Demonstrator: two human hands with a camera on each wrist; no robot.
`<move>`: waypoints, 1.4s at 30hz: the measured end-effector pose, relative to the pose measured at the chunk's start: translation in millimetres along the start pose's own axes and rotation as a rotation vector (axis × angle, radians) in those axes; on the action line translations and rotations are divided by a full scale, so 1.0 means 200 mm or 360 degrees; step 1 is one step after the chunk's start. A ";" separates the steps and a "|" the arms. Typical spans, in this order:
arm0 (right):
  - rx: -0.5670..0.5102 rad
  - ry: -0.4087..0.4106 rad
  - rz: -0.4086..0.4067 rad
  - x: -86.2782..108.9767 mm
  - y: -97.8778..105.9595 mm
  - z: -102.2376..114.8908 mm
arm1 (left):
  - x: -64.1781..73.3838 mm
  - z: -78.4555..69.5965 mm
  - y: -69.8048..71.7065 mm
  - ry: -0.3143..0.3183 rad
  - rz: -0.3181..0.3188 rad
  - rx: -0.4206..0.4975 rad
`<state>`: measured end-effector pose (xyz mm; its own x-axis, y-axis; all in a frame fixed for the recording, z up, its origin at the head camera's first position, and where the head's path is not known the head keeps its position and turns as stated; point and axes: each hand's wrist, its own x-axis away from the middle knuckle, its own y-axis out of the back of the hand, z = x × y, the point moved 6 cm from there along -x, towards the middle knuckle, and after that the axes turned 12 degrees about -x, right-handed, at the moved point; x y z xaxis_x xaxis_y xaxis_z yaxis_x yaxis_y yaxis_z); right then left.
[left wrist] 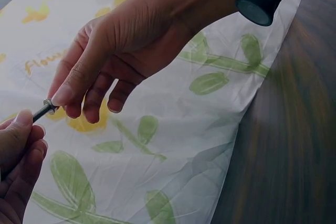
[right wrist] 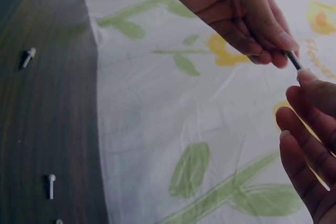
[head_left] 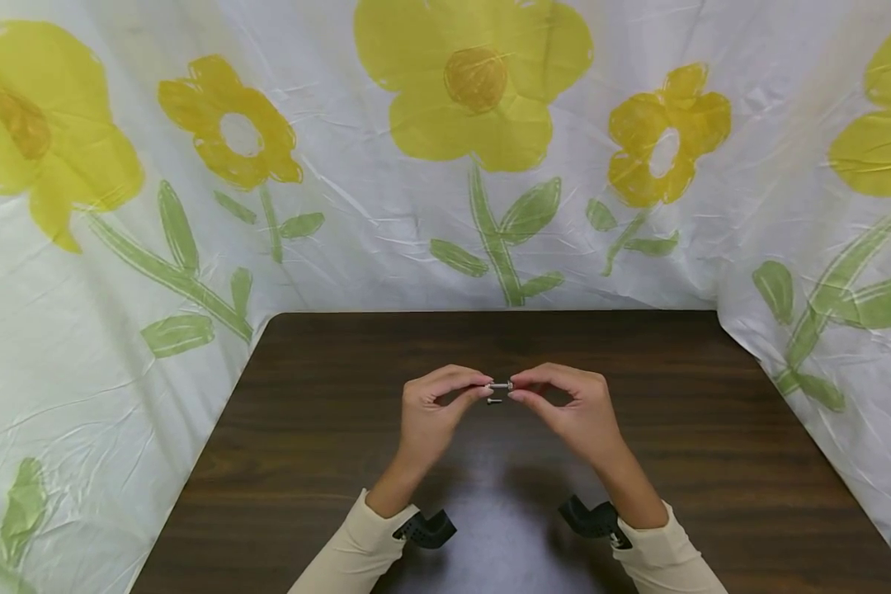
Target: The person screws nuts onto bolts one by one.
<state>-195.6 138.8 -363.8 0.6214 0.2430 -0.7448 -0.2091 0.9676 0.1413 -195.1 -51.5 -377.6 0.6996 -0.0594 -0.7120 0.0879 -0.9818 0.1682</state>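
A small metal bolt lies nearly level between my two hands over the far half of the table. The left hand pinches one end of its shank between thumb and fingertips. At the other end is a wider collar; whether it is a nut or the bolt's head, I cannot tell. My right hand pinches that end between thumb and forefinger, its other fingers loosely bent. In the right wrist view, the bolt's dark shank shows between both sets of fingertips.
A second bolt appears just below the held one in the head view. More bolts lie on the dark wooden table in the right wrist view. A white curtain with yellow flowers surrounds the table. Both wrists carry black cameras.
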 end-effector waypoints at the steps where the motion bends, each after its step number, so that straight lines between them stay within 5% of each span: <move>1: -0.0004 -0.0003 0.0006 0.00 0.00 0.00 | 0.00 0.00 0.00 0.0005 0.0003 0.0005; 13: 0.0013 -0.0095 0.0072 0.01 -0.01 0.00 | -0.03 -0.14 0.00 0.0014 0.0018 0.0018; 21: 0.0000 -0.0173 0.0114 0.02 -0.02 -0.01 | 0.01 -0.03 -0.02 -0.0019 0.0023 0.0009; 32: 0.0086 -0.0257 0.0087 0.01 -0.03 -0.03 | 0.01 -0.03 -0.02 -0.0060 0.0039 0.0033; 42: 0.0038 -0.0022 0.0072 0.00 -0.01 0.03 | 0.00 -0.04 0.00 -0.0030 -0.0010 -0.0016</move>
<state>-191.7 136.7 -360.2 0.6219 0.2874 -0.7284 -0.2191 0.9569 0.1904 -189.8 -50.5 -372.9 0.6858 -0.0565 -0.7256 0.0997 -0.9803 0.1706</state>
